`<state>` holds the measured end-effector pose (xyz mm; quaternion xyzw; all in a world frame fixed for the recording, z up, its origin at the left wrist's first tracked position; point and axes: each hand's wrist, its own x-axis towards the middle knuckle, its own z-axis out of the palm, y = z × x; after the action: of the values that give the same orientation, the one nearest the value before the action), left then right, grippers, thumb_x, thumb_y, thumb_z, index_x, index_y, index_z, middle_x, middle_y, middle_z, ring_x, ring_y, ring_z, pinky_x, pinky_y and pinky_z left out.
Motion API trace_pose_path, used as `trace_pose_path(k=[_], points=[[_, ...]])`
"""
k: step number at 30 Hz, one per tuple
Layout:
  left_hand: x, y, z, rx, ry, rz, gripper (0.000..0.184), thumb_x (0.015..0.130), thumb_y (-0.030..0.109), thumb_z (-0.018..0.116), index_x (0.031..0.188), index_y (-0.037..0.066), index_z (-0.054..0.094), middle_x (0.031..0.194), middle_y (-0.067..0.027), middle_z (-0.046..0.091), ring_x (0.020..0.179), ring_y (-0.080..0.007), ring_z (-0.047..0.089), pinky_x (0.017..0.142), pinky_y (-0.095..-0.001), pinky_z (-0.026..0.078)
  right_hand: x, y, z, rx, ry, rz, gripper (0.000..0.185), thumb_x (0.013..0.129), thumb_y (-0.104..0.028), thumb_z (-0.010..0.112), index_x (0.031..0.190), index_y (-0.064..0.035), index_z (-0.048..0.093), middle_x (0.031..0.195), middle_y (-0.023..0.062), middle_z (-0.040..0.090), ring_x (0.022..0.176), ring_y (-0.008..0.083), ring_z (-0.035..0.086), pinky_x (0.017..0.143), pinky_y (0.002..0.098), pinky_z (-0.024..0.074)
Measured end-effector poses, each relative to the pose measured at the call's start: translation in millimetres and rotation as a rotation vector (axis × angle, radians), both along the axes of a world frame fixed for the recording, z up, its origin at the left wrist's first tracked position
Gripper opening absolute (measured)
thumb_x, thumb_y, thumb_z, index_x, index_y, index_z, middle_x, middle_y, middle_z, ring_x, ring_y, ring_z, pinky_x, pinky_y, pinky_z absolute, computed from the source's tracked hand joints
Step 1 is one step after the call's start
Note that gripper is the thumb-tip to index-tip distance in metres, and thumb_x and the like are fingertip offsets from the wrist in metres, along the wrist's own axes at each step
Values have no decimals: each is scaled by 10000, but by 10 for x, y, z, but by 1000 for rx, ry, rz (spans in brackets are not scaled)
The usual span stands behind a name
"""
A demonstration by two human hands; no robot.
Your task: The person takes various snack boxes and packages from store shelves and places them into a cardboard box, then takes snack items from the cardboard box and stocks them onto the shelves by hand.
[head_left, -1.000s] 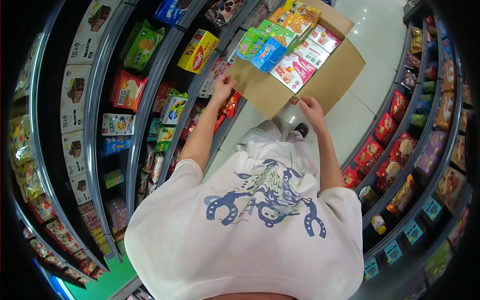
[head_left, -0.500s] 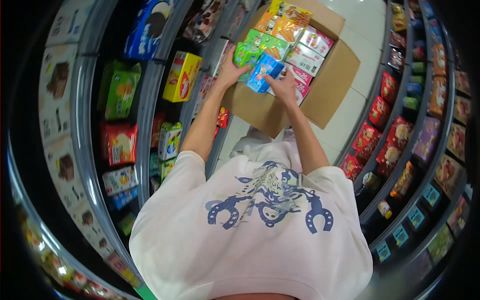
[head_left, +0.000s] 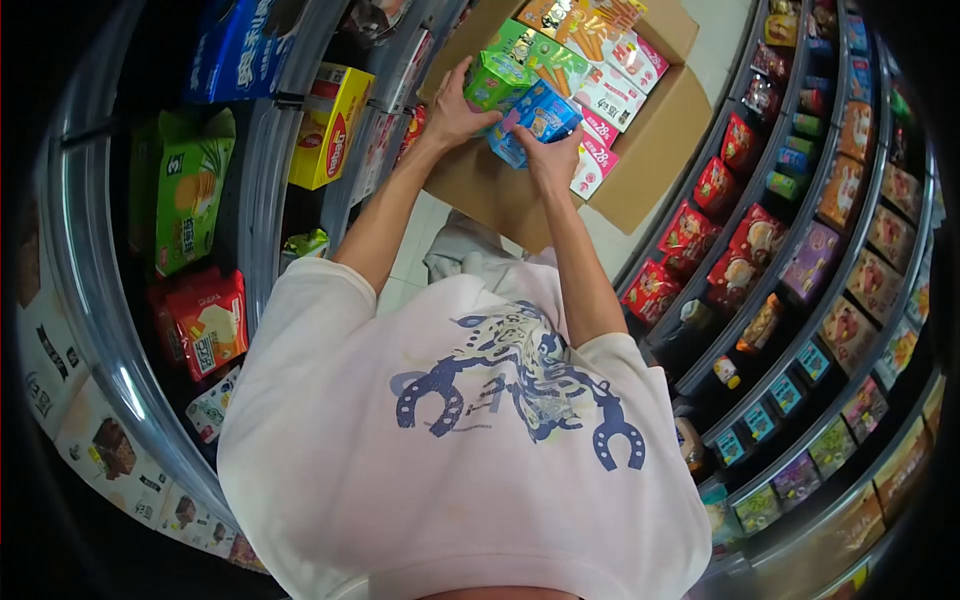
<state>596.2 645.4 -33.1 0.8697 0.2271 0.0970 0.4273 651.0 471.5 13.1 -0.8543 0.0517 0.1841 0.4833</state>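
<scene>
My left hand (head_left: 455, 112) grips a green snack pack (head_left: 497, 82) from its left side, thumb below and fingers at the far edge. My right hand (head_left: 552, 158) is closed on a blue snack pack (head_left: 541, 118), its thumb on the near face. The two packs sit side by side, touching, over an open cardboard box (head_left: 650, 165). Beneath and beyond them in the box lie a larger green carton (head_left: 545, 58), orange packs (head_left: 590, 28) and pink-and-white cartons (head_left: 612, 97). The undersides of both held packs are hidden.
Shelves curve along both sides. On the left are a yellow box (head_left: 330, 125), a green biscuit pack (head_left: 190, 190) and a red pack (head_left: 207, 322). Red bags (head_left: 688, 238) line the right shelves. Pale floor tiles (head_left: 425, 235) show below the box.
My hands came from the box's near flaps onto the green and blue packs, and now grip them. The view has shifted, with the left shelves appearing closer.
</scene>
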Motion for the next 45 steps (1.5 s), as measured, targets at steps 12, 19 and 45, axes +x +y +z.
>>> trace_pose_path(k=[12, 19, 45], points=[[-270, -300, 426, -99, -151, 134, 994, 596, 264, 836, 1414, 47, 314, 1314, -222, 463, 1240, -368, 454, 1031, -417, 385, -14, -329, -78, 458, 51, 225, 721, 620, -107, 868, 1215, -17, 472, 1106, 110, 613, 976, 208, 616, 875, 347, 506], [-587, -1315, 744, -59, -115, 119, 945, 601, 184, 803, 1418, 87, 337, 1268, -189, 510, 1202, -334, 499, 1002, -389, 415, 88, -1657, 134, 395, 16, 271, 646, 687, -148, 822, 1220, -29, 477, 1080, 99, 610, 947, 195, 607, 852, 333, 500], [-4642, -4656, -376, -278, 498, 691, 1024, 550, 308, 784, 1431, 168, 280, 1168, -254, 532, 1055, -416, 579, 867, -459, 501, -677, -5693, -1597, -95, 534, 552, 518, 778, -294, 768, 1184, -23, 593, 1051, 77, 646, 883, 166, 596, 790, 343, 495]])
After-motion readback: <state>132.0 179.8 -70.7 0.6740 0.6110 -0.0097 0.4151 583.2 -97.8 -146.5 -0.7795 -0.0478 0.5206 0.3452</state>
